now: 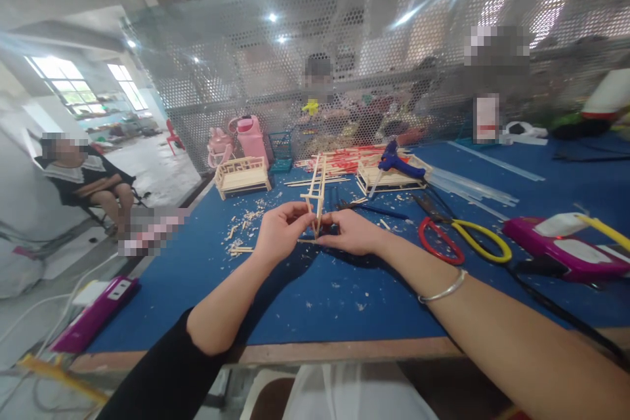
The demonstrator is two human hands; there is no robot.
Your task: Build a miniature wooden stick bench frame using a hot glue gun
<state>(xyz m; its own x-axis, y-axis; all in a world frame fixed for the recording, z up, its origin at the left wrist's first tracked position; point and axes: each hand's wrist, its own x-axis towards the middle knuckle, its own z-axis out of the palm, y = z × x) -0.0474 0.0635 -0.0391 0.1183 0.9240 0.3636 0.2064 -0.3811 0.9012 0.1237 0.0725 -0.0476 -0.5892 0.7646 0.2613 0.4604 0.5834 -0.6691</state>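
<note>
Both hands hold a small wooden stick frame (316, 184) upright over the blue table (315, 308). My left hand (281, 231) pinches its lower left side between thumb and fingers. From the right, my right hand (357, 232) grips the lower part with curled fingers. A short stick lies across the bottom of the frame, partly hidden by the fingers. Beyond my hands stands a miniature wooden bench (243, 177) at the left. A blue glue gun (399, 163) rests on another miniature wooden piece (367, 178) at the right.
Red-and-yellow-handled scissors (462, 243), clear glue sticks (472, 185) and a purple power strip (566, 249) lie to the right. Another purple strip (98, 318) is at the left edge. Wood scraps (246, 226) litter the table. A seated person (88, 177) is at the left, before a perforated screen (236, 65).
</note>
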